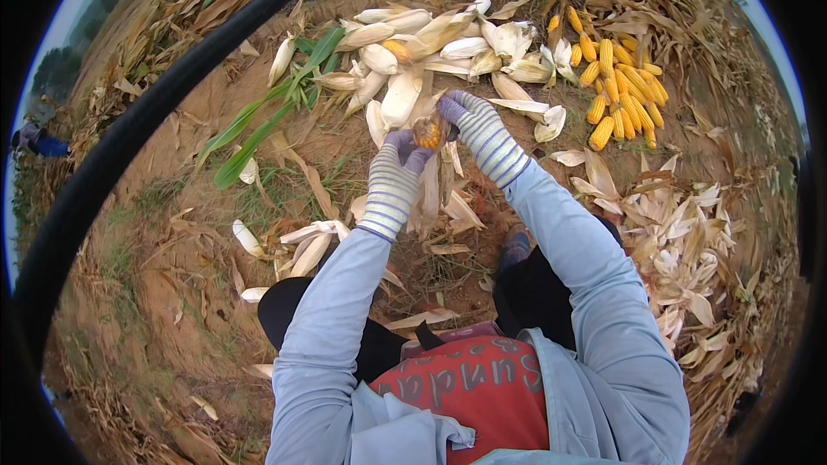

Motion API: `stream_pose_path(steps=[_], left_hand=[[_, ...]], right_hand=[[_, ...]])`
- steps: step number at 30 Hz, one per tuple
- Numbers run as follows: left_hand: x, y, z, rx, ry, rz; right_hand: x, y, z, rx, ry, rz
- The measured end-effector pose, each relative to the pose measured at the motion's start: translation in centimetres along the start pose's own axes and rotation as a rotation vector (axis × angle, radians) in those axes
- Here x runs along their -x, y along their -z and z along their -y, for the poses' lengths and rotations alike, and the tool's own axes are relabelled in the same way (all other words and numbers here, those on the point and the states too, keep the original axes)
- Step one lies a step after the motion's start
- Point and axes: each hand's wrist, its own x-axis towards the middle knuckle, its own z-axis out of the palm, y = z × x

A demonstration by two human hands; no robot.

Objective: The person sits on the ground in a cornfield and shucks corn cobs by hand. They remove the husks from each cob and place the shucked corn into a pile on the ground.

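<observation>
Both my hands wear striped knit gloves and meet at a partly husked corn ear (428,134), whose orange kernels show between them. The fingers of my left hand (395,184) are closed at the ear's left side. My right hand (481,132) grips the dry husk at its upper right, and loose husk leaves hang below. Just beyond lies a pile of corn ears in pale husks (400,100). To the right of it is a heap of bare yellow corn cobs (623,93).
Stripped husks (678,245) are heaped at the right. Green corn leaves (258,119) lie left of the pile. Dry stalks (678,6) line the far edge. A black cable or strap (148,84) crosses the view at left. A person (42,142) is at the far left edge.
</observation>
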Motion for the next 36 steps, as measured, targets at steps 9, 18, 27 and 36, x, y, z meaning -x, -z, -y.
stream_pose_path(steps=[9,18,27,36], left_hand=[[-1.4,0.4,2.8,-0.113,-0.095,-0.316],[-2.1,1.3,2.7,0.349,0.138,-0.3],[-2.3,1.8,1.7,0.475,0.14,-0.183],[-2.6,6.9,-1.6,0.83,0.157,-0.329]], right_hand=[[1.6,-2.5,-2.3,-0.417,-0.074,0.264],[2.1,-2.1,-1.8,-0.593,-0.198,0.322],[2.1,-3.4,-0.6,-0.773,-0.284,0.278],[-1.4,3.3,-2.2,-0.276,-0.402,-0.316]])
